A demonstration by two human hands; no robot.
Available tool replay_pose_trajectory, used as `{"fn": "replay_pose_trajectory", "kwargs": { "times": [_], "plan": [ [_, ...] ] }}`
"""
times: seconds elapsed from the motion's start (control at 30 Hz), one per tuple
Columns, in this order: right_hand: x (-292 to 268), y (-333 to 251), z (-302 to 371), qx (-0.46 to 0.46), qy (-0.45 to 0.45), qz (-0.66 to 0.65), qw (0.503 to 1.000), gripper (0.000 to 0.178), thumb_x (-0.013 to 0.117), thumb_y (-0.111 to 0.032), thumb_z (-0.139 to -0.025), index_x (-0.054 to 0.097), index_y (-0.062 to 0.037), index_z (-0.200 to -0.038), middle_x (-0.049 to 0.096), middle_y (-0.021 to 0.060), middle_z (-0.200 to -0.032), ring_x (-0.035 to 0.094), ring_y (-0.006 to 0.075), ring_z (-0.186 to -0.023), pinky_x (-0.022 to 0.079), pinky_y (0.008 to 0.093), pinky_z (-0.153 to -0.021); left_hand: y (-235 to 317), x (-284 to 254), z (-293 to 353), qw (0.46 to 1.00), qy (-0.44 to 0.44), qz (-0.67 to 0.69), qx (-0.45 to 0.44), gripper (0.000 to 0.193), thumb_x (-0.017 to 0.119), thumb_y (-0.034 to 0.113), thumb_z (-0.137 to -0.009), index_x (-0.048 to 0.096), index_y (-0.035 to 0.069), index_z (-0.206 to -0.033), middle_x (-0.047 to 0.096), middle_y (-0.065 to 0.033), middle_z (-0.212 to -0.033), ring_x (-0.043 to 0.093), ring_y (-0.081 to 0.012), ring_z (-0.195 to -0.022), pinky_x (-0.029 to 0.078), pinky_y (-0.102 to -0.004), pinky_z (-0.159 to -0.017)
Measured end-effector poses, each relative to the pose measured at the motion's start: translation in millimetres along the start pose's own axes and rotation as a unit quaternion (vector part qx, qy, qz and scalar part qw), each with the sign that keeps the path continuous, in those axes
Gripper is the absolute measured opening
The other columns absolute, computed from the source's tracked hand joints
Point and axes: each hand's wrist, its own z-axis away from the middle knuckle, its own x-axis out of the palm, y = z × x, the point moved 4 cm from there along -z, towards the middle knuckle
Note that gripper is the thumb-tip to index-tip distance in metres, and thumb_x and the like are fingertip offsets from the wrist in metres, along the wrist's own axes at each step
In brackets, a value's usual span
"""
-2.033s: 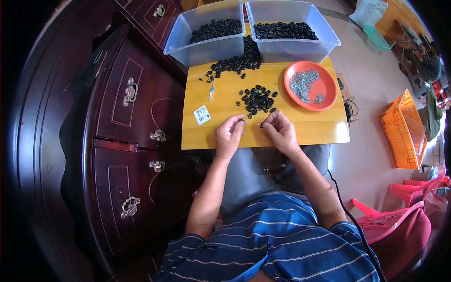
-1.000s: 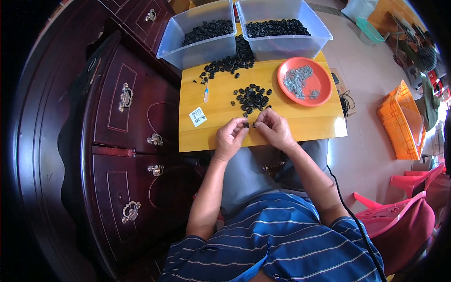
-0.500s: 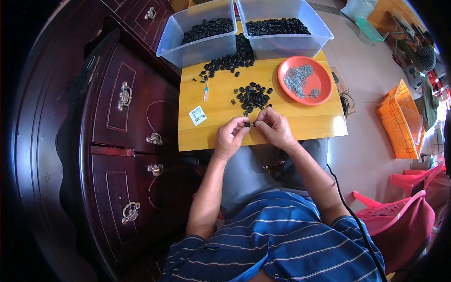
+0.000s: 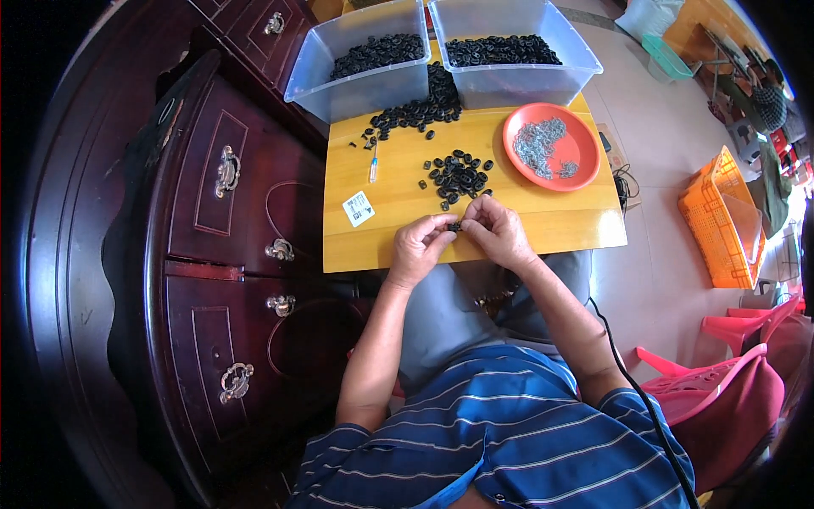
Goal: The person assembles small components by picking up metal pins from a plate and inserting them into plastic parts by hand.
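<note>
Near the table's front edge my left hand (image 4: 421,245) and my right hand (image 4: 498,232) meet, fingertips pinched. Between them is a small black part (image 4: 454,226), gripped from both sides; its exact kind is too small to make out. Just beyond my fingers lies a loose pile of small black oval pieces (image 4: 459,175) on the yellow table (image 4: 381,242). To the right of the pile stands a round red plate (image 4: 587,153) with many small silvery metal pieces (image 4: 538,144) on it.
Two clear plastic bins (image 4: 373,95) (image 4: 530,81) full of black pieces stand at the back. More black pieces (image 4: 428,106) spill out between them. A thin blue-and-white tool (image 4: 373,170) and a white printed label (image 4: 358,209) lie at left. A dark wooden cabinet (image 4: 212,280) borders the left side.
My left hand has shifted slightly right, closing the gap between the two hands' fingertips at the small black part. My right hand has hardly moved.
</note>
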Motion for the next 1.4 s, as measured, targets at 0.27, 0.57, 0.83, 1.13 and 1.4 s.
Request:
{"fn": "replay_pose_trajectory", "kwargs": {
  "times": [0.27,0.57,0.83,1.13,1.4],
  "plan": [
    [-1,0,-5,0.012,-0.007,0.004,1.0,0.012,0.073,-0.009,-0.091,0.062,-0.0052,-0.092,0.058,-0.0028,-0.071,0.054,0.0046,-0.065,0.047,0.0254,-0.06,0,-1,-1,1.0,-0.012,-0.016,0.001,0.03,0.079,0.0,-0.085,0.076,0.007,-0.114,0.071,-0.0018,-0.082,0.065,-0.0074,-0.069,0.055,-0.0243,-0.067],
    [0,7,-11,0.041,-0.049,-0.06,0.996,0.012,0.073,-0.006,-0.091,0.061,-0.0043,-0.094,0.061,-0.0038,-0.076,0.056,0.0041,-0.069,0.049,0.0244,-0.063,1,-2,0,1.0,-0.018,-0.004,-0.021,0.029,0.078,0.002,-0.087,0.076,0.006,-0.116,0.074,-0.0034,-0.086,0.067,-0.0076,-0.074,0.057,-0.0247,-0.07],
    [-2,10,-12,0.048,-0.064,-0.096,0.992,0.012,0.073,-0.005,-0.09,0.061,-0.0045,-0.094,0.063,-0.0028,-0.077,0.058,0.0045,-0.069,0.049,0.0245,-0.062,-2,0,-1,0.999,-0.023,0.012,-0.028,0.029,0.078,0.001,-0.088,0.075,0.005,-0.116,0.074,-0.0032,-0.087,0.068,-0.0076,-0.075,0.057,-0.0248,-0.072],
    [1,11,-14,0.055,-0.094,-0.082,0.991,0.013,0.071,-0.003,-0.095,0.058,-0.0053,-0.097,0.062,-0.0034,-0.081,0.058,0.0036,-0.069,0.048,0.0223,-0.061,-3,-2,-1,0.999,-0.026,0.012,-0.036,0.029,0.078,0.001,-0.087,0.076,0.003,-0.116,0.074,-0.0025,-0.087,0.067,-0.0066,-0.075,0.057,-0.0244,-0.072],
    [3,4,-2,0.104,-0.121,-0.178,0.971,0.014,0.074,-0.006,-0.094,0.062,-0.0061,-0.1,0.065,-0.003,-0.082,0.062,0.0051,-0.074,0.053,0.0231,-0.066,10,-6,7,0.989,-0.087,0.085,-0.08,0.028,0.075,-0.002,-0.089,0.075,0.001,-0.116,0.07,0.0028,-0.09,0.061,-0.005,-0.08,0.052,-0.0226,-0.075]
  ]
}}
